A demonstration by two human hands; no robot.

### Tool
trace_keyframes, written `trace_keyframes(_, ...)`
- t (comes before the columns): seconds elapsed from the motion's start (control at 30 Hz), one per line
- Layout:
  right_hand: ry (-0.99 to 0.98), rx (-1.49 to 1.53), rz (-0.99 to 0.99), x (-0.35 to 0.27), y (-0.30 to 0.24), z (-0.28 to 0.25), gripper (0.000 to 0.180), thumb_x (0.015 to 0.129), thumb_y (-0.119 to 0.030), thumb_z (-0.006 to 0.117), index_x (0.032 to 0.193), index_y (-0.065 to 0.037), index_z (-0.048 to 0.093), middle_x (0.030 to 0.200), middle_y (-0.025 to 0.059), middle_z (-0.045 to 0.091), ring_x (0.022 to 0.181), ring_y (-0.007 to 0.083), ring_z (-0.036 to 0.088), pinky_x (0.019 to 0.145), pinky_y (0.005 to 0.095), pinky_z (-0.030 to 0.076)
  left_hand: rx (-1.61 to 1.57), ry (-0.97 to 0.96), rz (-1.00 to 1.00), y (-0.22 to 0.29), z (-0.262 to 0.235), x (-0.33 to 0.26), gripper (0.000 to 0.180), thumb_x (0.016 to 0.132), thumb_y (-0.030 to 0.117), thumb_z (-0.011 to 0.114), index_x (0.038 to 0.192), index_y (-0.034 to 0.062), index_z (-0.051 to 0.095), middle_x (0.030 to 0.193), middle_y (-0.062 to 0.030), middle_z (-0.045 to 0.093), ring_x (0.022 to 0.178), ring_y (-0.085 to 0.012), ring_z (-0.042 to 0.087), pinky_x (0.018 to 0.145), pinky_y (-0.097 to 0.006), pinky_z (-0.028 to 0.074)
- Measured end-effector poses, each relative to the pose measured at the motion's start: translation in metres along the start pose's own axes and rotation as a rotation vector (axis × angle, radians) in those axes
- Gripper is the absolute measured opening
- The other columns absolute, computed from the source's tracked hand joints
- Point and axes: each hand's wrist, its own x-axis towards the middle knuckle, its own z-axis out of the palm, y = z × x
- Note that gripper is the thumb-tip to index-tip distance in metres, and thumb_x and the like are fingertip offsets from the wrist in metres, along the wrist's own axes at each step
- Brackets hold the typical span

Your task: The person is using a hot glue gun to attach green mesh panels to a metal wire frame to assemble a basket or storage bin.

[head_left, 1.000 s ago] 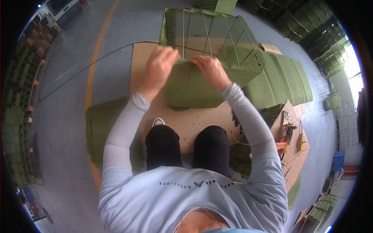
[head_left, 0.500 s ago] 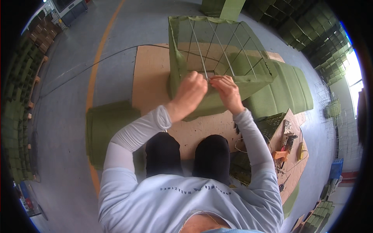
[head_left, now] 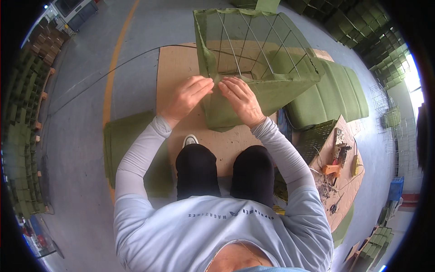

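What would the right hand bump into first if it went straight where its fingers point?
The right hand would probably meet the green fabric corner first. It lies just ahead, up and to the left in the picture, maybe touching the fingers; depth is hard to judge.

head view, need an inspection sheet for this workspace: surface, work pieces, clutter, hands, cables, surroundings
Surface: cardboard sheet on a grey floor.
Work pieces: green-covered wire frame above the sheet, wires visible; ribbed green piece to its right.
Clutter: orange-handled tool on a smaller cardboard piece at right.
Hands: left hand and right hand at the cover's near edge, by its left corner; grip cannot be told.
Cables: dark cable across the floor, crossing an orange line.
Surroundings: green stacks at far left; flat green pieces on the floor at left.
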Motion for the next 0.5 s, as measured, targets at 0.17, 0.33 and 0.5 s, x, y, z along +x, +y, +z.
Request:
trace_keyframes(0.17, -0.138, 0.098, 0.15, 0.013, 0.003, 0.002, 0.017, 0.08, -0.008, 0.061, 0.095, 0.001, 0.059, 0.093, 0.0134, 0.062, 0.094, 0.0295, 0.059, 0.08, 0.0406, 0.048, -0.064, -0.178, 0.06, -0.017, 0.006, 0.014, 0.027, 0.067, 0.006, 0.075, 0.091, 0.0, 0.066, 0.093, -0.0062, 0.063, 0.091, -0.0235, 0.059, 0.076, -0.034, 0.052)
trace_keyframes(0.33, -0.424, 0.351, 0.228, 0.031, 0.021, -0.012, 0.012, 0.084, -0.01, 0.059, 0.08, 0.002, 0.058, 0.071, 0.0197, 0.059, 0.068, 0.0389, 0.058, 0.062, 0.0417, 0.047, -0.207, -0.559, 0.134, -0.038, 0.011, 0.047, 0.019, 0.068, 0.013, 0.074, 0.076, 0.0006, 0.063, 0.083, -0.0049, 0.059, 0.087, -0.0228, 0.054, 0.075, -0.035, 0.048)
trace_keyframes(0.5, -0.504, 0.369, 0.271, 0.039, 0.026, -0.017, 0.017, 0.087, -0.015, 0.06, 0.081, 0.001, 0.058, 0.071, 0.0199, 0.059, 0.069, 0.0388, 0.059, 0.062, 0.0433, 0.047, -0.444, -0.821, 0.147, -0.049, -0.002, 0.075, 0.018, 0.072, 0.016, 0.072, 0.078, 0.0003, 0.065, 0.086, -0.0056, 0.062, 0.091, -0.0238, 0.054, 0.078, -0.036, 0.047)
